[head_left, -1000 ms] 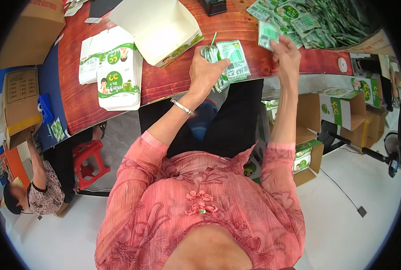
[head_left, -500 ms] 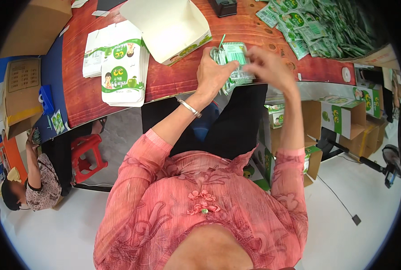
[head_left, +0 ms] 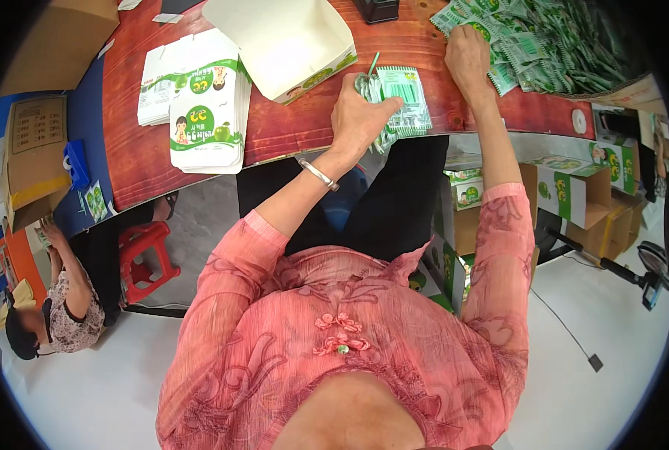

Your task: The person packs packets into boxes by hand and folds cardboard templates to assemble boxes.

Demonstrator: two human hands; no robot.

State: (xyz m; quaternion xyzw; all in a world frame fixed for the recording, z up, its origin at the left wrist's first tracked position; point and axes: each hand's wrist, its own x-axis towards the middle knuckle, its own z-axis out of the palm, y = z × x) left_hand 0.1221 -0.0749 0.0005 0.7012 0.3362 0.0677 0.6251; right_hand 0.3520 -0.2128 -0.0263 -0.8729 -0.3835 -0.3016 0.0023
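Note:
My left hand (head_left: 360,116) is closed around a bundle of green and white sachets (head_left: 405,101) standing on edge near the table's front edge. The outermost sachet faces right, and a thin green strip sticks up from the top of the bundle. Farther right, my right hand (head_left: 469,64) is at the left edge of a big heap of similar sachets (head_left: 526,49). Its fingers are curled down against the sachets there, and what lies under the fingertips is hidden.
An open white carton (head_left: 293,45) stands left of my left hand. Beside it lie stacked flat printed cartons (head_left: 207,112). A black holder (head_left: 377,10) sits at the back, and a white roll (head_left: 579,121) at right. Cardboard boxes (head_left: 574,191) stand below; another person (head_left: 68,292) works at left.
My right hand has left the bundle and moved up and right to the sachet heap. My left hand keeps its hold on the bundle, whose outer sachet now shows more fully.

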